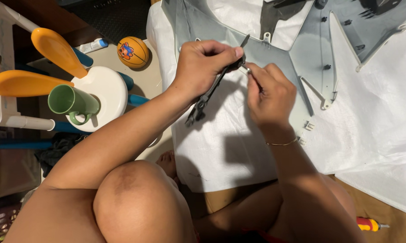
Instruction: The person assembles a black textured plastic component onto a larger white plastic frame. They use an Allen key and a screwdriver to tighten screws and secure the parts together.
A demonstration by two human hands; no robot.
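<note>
White sheeting [239, 148] covers the floor under a grey plastic panel [275, 58]. Left hand [203, 65] is clamped on a black strip [212, 87] — right hand [270, 94], just right of it, pinches its far end.

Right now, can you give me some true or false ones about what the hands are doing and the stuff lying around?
1. The left hand holds a long thin black part. True.
2. The right hand rests flat on the white sheet. False: it is raised, its fingertips pinching at the black part near the left hand.
3. A green mug lies on its side on a round white stool. True.
4. The small orange ball sits inside the mug. False: it lies on the floor beyond the stool.
5. A red and yellow screwdriver lies on the floor, untouched. True.
</note>
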